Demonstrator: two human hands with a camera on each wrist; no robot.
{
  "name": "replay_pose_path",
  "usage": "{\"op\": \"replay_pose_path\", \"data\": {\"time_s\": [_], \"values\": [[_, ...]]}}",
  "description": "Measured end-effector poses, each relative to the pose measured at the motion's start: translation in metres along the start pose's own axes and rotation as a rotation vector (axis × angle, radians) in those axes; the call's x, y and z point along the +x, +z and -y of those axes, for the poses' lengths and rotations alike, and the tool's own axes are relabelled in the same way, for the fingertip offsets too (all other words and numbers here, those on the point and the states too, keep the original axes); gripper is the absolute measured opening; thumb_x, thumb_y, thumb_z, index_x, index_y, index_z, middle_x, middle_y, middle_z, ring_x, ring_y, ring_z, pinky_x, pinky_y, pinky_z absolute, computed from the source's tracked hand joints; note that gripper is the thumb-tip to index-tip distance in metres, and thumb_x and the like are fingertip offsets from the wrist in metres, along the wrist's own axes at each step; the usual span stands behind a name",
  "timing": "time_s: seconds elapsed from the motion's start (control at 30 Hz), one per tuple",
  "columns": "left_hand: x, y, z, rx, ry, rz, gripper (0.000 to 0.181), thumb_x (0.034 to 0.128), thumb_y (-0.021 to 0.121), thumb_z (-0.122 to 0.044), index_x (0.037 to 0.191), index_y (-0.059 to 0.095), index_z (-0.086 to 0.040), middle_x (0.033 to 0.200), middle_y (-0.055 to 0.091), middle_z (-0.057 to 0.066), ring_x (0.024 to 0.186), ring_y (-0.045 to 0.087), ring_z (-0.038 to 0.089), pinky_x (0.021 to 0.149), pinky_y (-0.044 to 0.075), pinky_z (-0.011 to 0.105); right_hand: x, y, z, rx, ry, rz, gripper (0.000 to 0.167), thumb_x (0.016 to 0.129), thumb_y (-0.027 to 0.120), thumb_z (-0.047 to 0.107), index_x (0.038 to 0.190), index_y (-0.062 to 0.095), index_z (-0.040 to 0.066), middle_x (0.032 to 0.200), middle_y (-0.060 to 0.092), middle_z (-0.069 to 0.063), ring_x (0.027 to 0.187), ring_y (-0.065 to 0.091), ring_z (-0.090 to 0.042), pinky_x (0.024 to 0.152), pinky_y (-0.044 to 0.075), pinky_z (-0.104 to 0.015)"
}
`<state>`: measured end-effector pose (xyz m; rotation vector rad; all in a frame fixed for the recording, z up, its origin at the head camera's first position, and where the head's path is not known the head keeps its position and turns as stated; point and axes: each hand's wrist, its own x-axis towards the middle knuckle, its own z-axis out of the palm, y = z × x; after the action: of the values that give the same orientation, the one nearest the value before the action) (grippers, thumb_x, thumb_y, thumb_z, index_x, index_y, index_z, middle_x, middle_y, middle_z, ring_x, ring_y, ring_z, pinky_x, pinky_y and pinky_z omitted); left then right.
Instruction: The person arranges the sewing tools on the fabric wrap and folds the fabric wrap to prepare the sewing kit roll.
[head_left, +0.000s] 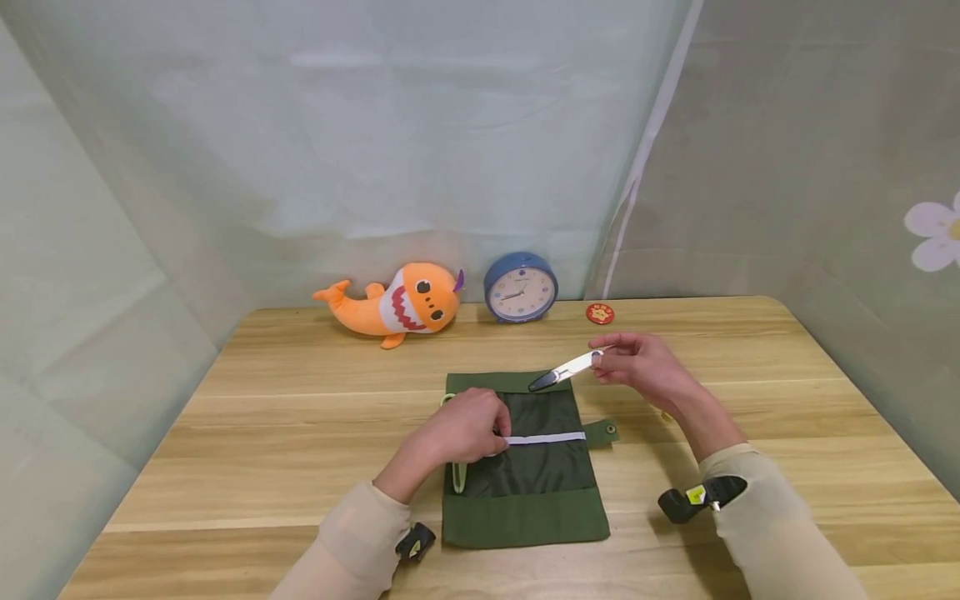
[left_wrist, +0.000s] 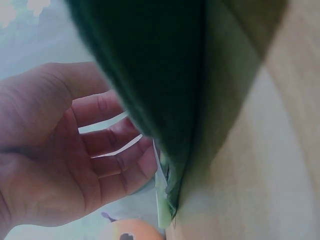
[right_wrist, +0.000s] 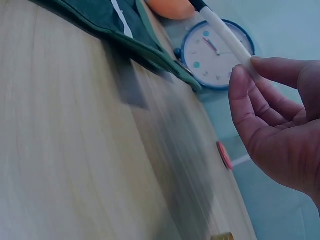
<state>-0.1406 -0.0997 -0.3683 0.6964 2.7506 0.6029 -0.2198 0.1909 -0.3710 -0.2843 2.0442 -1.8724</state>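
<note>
A dark green fabric roll-up pouch (head_left: pixel 528 517) lies unfolded on the table, with a white elastic band (head_left: pixel 551 437) across its middle. My left hand (head_left: pixel 465 425) is over the pouch's left part and pinches the band between thumb and finger. In the left wrist view, the pouch hides that hand's (left_wrist: pixel 60 145) fingertips. A light green slim item (head_left: pixel 459 477) lies along the pouch's left side, partly covered by the hand. Above the pouch's upper right corner, my right hand (head_left: pixel 645 367) pinches a white pen-like tool (head_left: pixel 577 365) with a dark tip, pointing down-left.
Along the table's (head_left: pixel 300 467) back edge are an orange plush shark (head_left: pixel 420 300), a blue alarm clock (head_left: pixel 521 288) and a red round badge (head_left: pixel 600 313). The pouch's snap strap (head_left: pixel 602 431) sticks out rightward. A small golden object (head_left: pixel 666 415) shows beside the right wrist.
</note>
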Motion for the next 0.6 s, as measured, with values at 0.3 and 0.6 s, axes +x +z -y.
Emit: {"op": "replay_pose_path", "data": {"time_s": [0.3,0.6], "values": [[0.000,0.001,0.000,0.008,0.014,-0.010,0.015,0.0909,0.082,-0.013,0.078,0.074,-0.013,0.078,0.064,-0.004,0.074,0.055,0.012,0.070,0.049,0.031,0.013,0.011,-0.005,0.006,0.023,0.011,0.024,0.099,0.065,-0.004,0.120,0.061,-0.014,0.089,0.072,0.000,0.082,0.072,-0.011,0.079,0.062,-0.026],[-0.001,0.001,0.000,0.012,0.011,-0.014,0.016,0.0909,0.082,-0.013,0.077,0.074,-0.013,0.078,0.063,-0.004,0.072,0.054,0.012,0.066,0.047,0.029,0.021,0.020,-0.006,-0.021,0.040,0.035,0.038,0.099,0.065,-0.005,0.130,0.054,-0.024,0.091,0.073,0.001,0.081,0.071,-0.008,0.078,0.061,-0.024]]}}
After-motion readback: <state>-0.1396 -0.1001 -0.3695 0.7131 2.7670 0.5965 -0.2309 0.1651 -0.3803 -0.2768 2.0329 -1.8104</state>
